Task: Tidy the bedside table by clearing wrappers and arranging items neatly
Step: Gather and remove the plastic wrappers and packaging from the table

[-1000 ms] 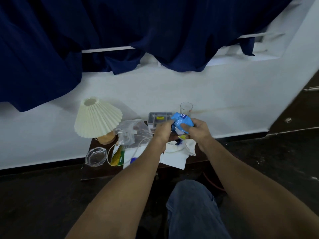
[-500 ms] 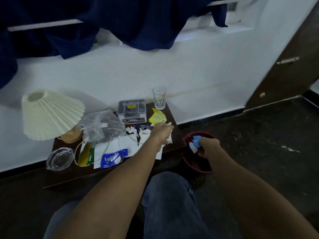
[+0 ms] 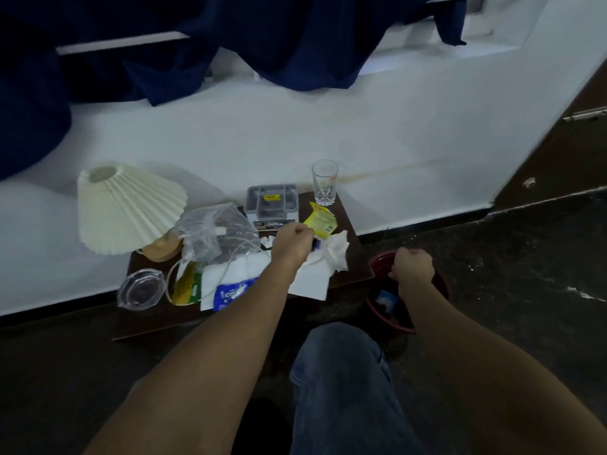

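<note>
Wrappers (image 3: 235, 292) litter the table (image 3: 358, 261). Left hand (image 3: 292, 244) fingers are curled by the tissue (image 3: 338, 249), can't tell if gripping. Right hand (image 3: 412, 266) fingers are balled up empty over the red bin (image 3: 382, 257).

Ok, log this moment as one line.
clearing wrappers | left hand curled by crumpled tissue on bedside table, grip unclear | right hand fisted over red bin | blue wrapper inside bin

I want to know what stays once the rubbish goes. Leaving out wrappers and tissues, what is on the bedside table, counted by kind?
Lamp: 1
Drinking glass: 1
Ashtray: 1
Grey tray: 1
Plastic bag with a cable: 1
Total: 5, leaving out small unclear bits.
</note>
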